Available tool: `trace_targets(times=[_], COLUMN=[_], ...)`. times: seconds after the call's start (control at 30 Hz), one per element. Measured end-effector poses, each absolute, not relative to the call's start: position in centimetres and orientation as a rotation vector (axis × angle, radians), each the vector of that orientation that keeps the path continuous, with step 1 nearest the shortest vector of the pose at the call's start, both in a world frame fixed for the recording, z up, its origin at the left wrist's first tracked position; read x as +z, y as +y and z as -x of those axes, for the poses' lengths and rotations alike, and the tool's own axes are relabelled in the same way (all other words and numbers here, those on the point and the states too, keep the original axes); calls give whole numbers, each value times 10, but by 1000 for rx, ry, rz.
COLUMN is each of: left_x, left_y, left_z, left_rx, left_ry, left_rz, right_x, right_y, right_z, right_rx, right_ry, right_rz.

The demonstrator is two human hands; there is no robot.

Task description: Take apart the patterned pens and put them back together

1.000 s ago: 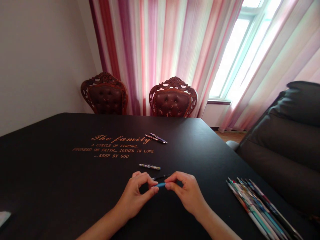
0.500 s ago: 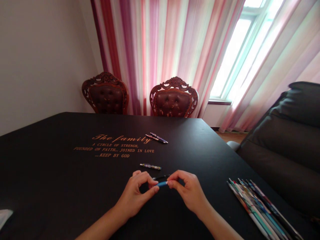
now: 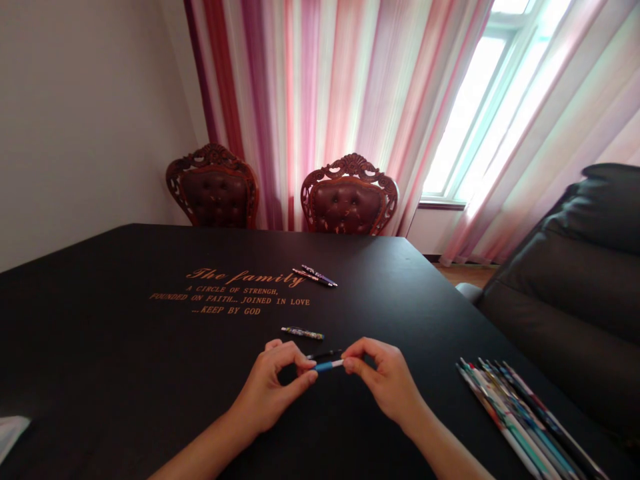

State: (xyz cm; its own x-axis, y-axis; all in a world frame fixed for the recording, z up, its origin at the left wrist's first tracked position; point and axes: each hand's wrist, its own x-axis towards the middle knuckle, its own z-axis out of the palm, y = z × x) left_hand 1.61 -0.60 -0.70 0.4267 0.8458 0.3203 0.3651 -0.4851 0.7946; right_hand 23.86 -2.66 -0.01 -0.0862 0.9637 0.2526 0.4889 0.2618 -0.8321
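Note:
Both my hands meet low over the black table (image 3: 125,347). My left hand (image 3: 273,390) pinches one end of a small pen with a blue grip (image 3: 327,365), thumb and forefinger closed on it. My right hand (image 3: 385,380) pinches the other end, where a short white section shows. Just behind the pen a thin dark pen part (image 3: 325,354) lies on the table. A patterned pen barrel (image 3: 302,332) rests a little farther back.
Two pens (image 3: 315,276) lie beside the gold lettering mid-table. Several patterned pens (image 3: 520,417) are lined up at the right edge. Two carved chairs (image 3: 349,200) stand behind the table, a dark sofa (image 3: 575,293) at right, a white object (image 3: 11,430) at far left.
My right hand has drawn slightly to the right, and a white section of the pen now shows between the two hands. The left hand has barely moved.

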Motion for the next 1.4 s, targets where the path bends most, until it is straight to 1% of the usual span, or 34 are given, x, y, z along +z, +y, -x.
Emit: trace_targets(times=[0.17,0.3,0.4,0.5,0.63,0.83,0.9,1.0,1.13,1.27,1.33,1.4], left_x=[-9,-7,-8,-13,-21,-22,-21,-17,-13,-13,-15,-18], left_y=[2,17,23,22,23,27,26,21,12,9,13,22], left_z=[-7,7,8,1,-3,4,4,2,-5,-7,-4,3], left_rx=[1040,1187,1209,1167,1124,1189,1161,1033,846,756,792,907], left_ry=[1041,1045,892,707,635,799,939,1115,1130,1181,1200,1211], left_rz=[-1939,-1547,-1196,-957,-881,-1010,-1240,-1738,-2209,-2314,-2276,-2166], right_x=[-4,-12,-17,-19,-21,-35,-39,-42,-39,-35,-35,-37], right_y=[-19,-7,-3,-4,-8,-4,-3,-3,-5,-7,-7,-5], right_z=[-261,-310,-332,-326,-302,-294,-295,-293,-285,-278,-278,-280], right_rx=[732,644,575,610,655,745,726,649,564,469,446,495], right_ry=[-1629,-1294,-1104,-1115,-1298,-1373,-1385,-1440,-1556,-1696,-1732,-1675], right_rz=[1335,1327,1288,1281,1373,1382,1407,1485,1569,1547,1520,1506])
